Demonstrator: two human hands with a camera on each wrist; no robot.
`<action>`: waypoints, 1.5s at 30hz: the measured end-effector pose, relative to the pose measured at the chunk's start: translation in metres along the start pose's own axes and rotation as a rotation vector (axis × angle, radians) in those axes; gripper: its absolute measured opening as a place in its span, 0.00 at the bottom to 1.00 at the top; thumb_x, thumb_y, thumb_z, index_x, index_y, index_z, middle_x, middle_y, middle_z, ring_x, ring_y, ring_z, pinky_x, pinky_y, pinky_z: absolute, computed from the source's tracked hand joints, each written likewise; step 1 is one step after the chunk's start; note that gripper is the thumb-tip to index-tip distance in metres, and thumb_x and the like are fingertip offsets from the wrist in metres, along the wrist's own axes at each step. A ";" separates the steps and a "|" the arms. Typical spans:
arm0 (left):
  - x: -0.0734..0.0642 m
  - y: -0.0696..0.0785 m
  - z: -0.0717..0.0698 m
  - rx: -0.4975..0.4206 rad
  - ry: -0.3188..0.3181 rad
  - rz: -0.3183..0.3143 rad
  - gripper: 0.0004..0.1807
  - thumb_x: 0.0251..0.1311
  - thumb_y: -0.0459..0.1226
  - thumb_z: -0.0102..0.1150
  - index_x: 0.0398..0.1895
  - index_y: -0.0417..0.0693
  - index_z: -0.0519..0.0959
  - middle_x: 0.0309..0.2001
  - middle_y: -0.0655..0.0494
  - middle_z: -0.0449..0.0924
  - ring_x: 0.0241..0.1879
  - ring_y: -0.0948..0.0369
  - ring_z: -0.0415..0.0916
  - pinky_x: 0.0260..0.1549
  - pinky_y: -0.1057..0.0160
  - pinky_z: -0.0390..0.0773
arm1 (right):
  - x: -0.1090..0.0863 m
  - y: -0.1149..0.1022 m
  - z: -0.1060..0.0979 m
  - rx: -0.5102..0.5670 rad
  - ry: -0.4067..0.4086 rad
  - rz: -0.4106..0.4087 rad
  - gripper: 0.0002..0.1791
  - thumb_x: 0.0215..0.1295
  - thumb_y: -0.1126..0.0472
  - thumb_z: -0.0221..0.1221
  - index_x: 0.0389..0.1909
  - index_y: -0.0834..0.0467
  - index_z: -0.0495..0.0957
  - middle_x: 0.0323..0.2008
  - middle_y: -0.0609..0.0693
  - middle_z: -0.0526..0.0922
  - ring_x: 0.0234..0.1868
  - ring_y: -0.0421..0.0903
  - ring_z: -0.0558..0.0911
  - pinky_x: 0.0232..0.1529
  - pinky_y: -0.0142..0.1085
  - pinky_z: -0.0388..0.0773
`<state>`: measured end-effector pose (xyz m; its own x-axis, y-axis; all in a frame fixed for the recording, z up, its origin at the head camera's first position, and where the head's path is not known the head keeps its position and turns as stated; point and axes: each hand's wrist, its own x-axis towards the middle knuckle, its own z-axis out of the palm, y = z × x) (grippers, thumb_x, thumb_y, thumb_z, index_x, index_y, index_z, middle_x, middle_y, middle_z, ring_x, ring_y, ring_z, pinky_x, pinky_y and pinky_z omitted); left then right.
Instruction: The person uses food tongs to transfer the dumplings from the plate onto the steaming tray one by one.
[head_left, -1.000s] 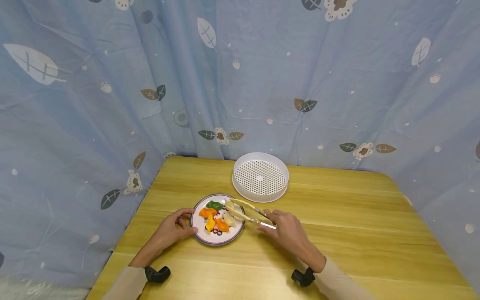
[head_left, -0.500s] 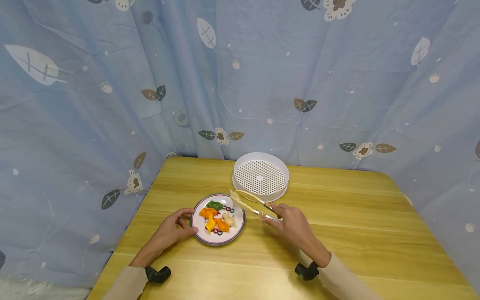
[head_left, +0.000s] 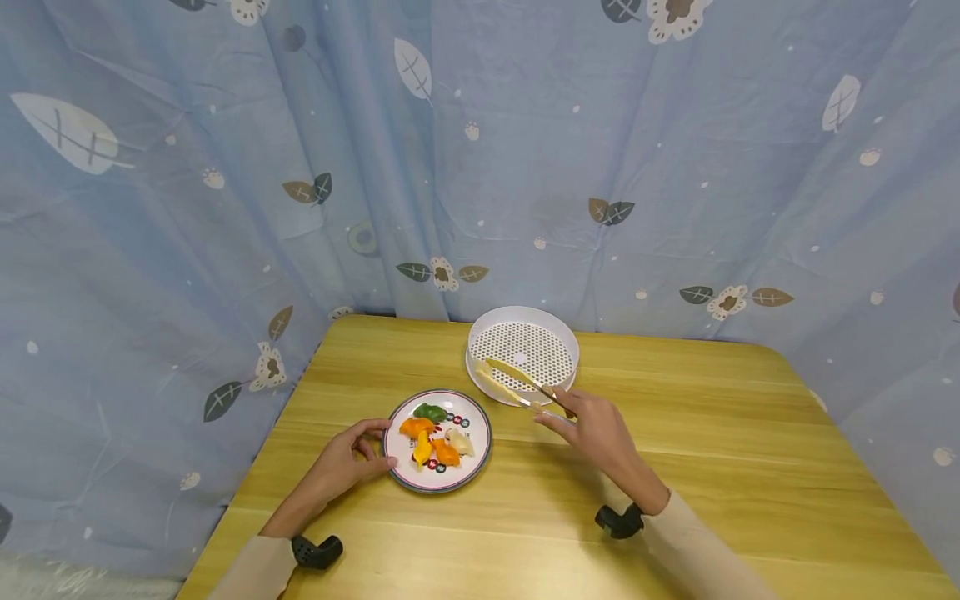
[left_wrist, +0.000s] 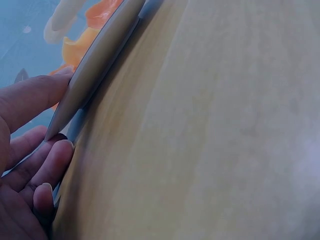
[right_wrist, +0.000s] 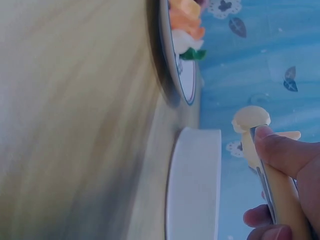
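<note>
My left hand [head_left: 348, 454] grips the left rim of a round plate [head_left: 472, 475], thumb on top and fingers curled below it in the left wrist view. On the plate lie several toy-like dumplings: a green dumpling [head_left: 430, 412], orange dumplings [head_left: 447, 452], a yellow dumpling [head_left: 422, 448] and a whitish dumpling [head_left: 460, 442]. My right hand [head_left: 596, 425] holds tongs [head_left: 498, 387] with cream tips and metal arms. A pale dumpling [head_left: 482, 367] shows at the tong tips, over the front left rim of a white perforated steamer tray [head_left: 525, 340].
The wooden table [head_left: 712, 442] extends far to the right of the tray and plate. A blue patterned curtain [head_left: 525, 150] hangs along its back and sides. The steamer tray's raised wall [right_wrist: 195, 185] stands beside the plate in the right wrist view.
The tongs have lifted a pale dumpling off the plate's upper right and carried it away, up and right, to the tray. The left hand and plate have stayed in place.
</note>
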<state>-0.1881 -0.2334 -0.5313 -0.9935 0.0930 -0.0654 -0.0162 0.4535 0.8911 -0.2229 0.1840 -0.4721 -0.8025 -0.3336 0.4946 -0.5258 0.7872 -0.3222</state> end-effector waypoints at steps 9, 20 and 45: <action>-0.005 0.002 -0.002 -0.020 -0.007 -0.026 0.33 0.53 0.42 0.80 0.64 0.55 0.78 0.52 0.49 0.78 0.36 0.53 0.72 0.32 0.63 0.72 | 0.014 0.018 -0.004 -0.017 0.012 -0.001 0.29 0.61 0.43 0.72 0.58 0.55 0.86 0.21 0.40 0.73 0.20 0.38 0.66 0.23 0.34 0.66; -0.012 0.001 0.003 -0.060 -0.008 -0.033 0.34 0.53 0.41 0.80 0.64 0.55 0.78 0.53 0.49 0.76 0.36 0.54 0.72 0.32 0.64 0.71 | 0.030 0.043 -0.007 -0.058 0.020 0.023 0.29 0.61 0.44 0.72 0.55 0.60 0.86 0.18 0.43 0.65 0.19 0.41 0.63 0.22 0.37 0.62; -0.002 -0.004 0.000 -0.041 -0.030 0.000 0.33 0.53 0.44 0.80 0.64 0.58 0.78 0.44 0.49 0.77 0.35 0.53 0.72 0.33 0.63 0.71 | 0.063 0.090 -0.002 -0.101 -0.106 0.183 0.32 0.65 0.42 0.69 0.57 0.66 0.84 0.17 0.48 0.63 0.19 0.46 0.62 0.21 0.39 0.59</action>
<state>-0.1863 -0.2354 -0.5345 -0.9897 0.1198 -0.0778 -0.0209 0.4169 0.9087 -0.3203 0.2350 -0.4688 -0.9100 -0.2288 0.3458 -0.3419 0.8859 -0.3135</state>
